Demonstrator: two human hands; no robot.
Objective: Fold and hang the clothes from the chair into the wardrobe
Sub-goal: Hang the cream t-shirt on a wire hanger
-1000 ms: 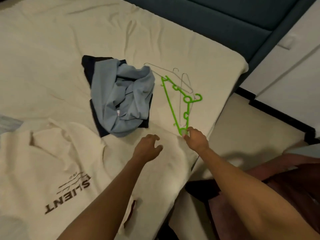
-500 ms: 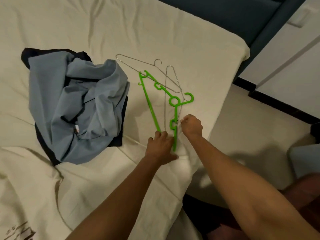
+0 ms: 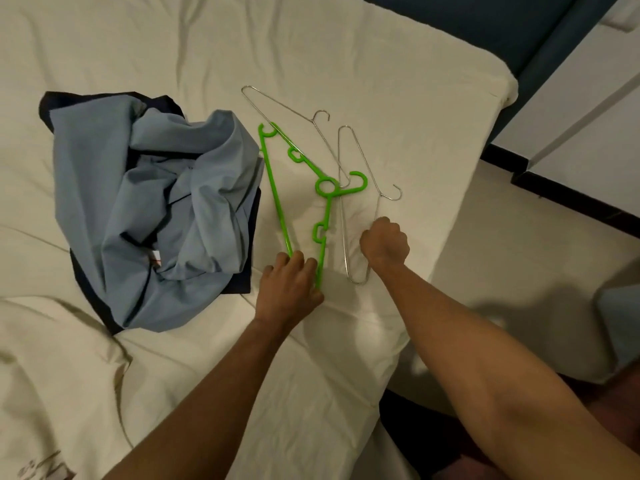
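A green plastic hanger (image 3: 276, 199) lies on the cream bed (image 3: 346, 57). My left hand (image 3: 289, 285) grips its near corner. Just right of it lies a thin wire hanger (image 3: 343, 230), and my right hand (image 3: 384, 244) is curled round that hanger's right side below the hook. A second wire hanger (image 3: 284, 105) lies farther back, its far end under the green one. A crumpled light-blue garment (image 3: 156, 209) sits left of the hangers on top of a dark navy garment (image 3: 239, 285). A cream sweatshirt (image 3: 52, 393) spreads at the bottom left.
The bed's right edge drops to a pale floor (image 3: 519, 258). A dark teal headboard (image 3: 485, 22) runs along the top right. White cabinet fronts (image 3: 571, 116) with a black base stand at the far right.
My right hand has drawn the near wire hanger rightward, out from under the green hanger. My left hand came to the green hanger's corner and holds it.
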